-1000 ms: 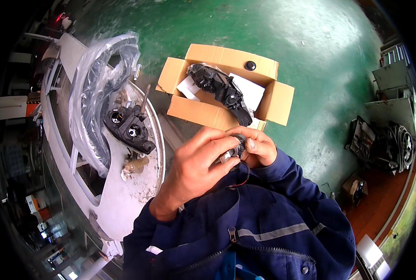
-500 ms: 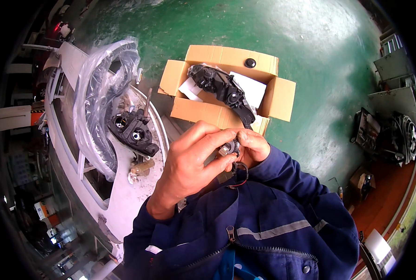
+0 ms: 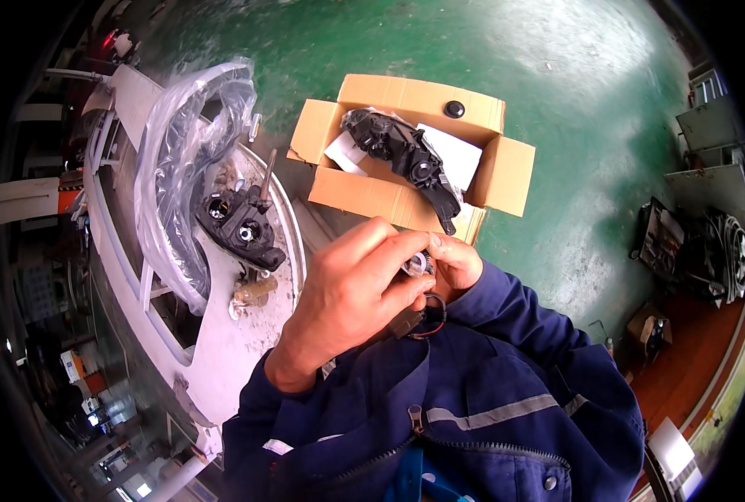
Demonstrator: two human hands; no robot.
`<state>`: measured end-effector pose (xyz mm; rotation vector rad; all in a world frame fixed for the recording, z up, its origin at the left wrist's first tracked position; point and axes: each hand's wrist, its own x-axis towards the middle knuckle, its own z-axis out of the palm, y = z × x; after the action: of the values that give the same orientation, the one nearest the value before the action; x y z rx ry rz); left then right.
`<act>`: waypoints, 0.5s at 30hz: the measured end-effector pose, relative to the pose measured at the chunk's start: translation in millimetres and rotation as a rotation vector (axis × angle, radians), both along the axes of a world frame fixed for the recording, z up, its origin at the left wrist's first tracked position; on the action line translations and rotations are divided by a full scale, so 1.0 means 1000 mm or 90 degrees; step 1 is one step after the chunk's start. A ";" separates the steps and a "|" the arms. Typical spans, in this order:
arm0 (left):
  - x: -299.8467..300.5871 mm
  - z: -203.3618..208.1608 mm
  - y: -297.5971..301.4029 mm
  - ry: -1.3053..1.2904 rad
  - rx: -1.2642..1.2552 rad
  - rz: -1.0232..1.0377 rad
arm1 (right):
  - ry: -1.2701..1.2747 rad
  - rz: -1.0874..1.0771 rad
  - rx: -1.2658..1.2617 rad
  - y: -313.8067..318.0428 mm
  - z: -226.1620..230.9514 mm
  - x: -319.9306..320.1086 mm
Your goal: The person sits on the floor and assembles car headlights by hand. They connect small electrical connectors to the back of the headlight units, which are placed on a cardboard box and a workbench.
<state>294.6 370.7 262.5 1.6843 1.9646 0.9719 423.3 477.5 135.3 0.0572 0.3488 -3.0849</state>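
Note:
In front of my chest, both hands hold a small headlight bulb (image 3: 417, 264) with a ribbed round base. My left hand (image 3: 343, 289) pinches it between thumb and fingers from the left. From the right, my right hand (image 3: 458, 264) grips its base, and those fingers partly hide it. A thin red and black wire (image 3: 443, 316) loops down beneath the bulb toward a dark connector block (image 3: 403, 324). Beyond my hands, a black headlight housing (image 3: 406, 155) lies across an open cardboard box (image 3: 372, 199). A second headlight housing (image 3: 243, 226) rests to the left.
A pale car panel (image 3: 230, 356) curves along my left, bearing a plastic-wrapped part (image 3: 159, 192) and a brownish bottle-like piece (image 3: 255, 291). One black round cap (image 3: 454, 109) sits on a box flap. Coiled cables (image 3: 728, 255) and a dark case (image 3: 661, 238) stand far right on the green floor.
The bulb has turned slightly in my fingers, and my left fingers cover more of it. The surroundings have shifted a little in view.

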 end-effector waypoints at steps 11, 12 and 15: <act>-0.015 0.048 -0.033 0.089 0.299 0.101 | -0.147 -0.086 -0.063 0.000 -0.083 0.007; -0.017 0.051 -0.032 0.143 0.283 0.041 | -0.160 -0.117 0.076 -0.001 -0.087 0.014; -0.014 0.032 -0.029 0.068 0.186 0.050 | -0.110 -0.081 0.089 -0.002 -0.057 0.017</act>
<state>280.3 342.1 294.9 1.8571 2.0502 1.2750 440.5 475.2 78.4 0.3608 0.5729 -3.1428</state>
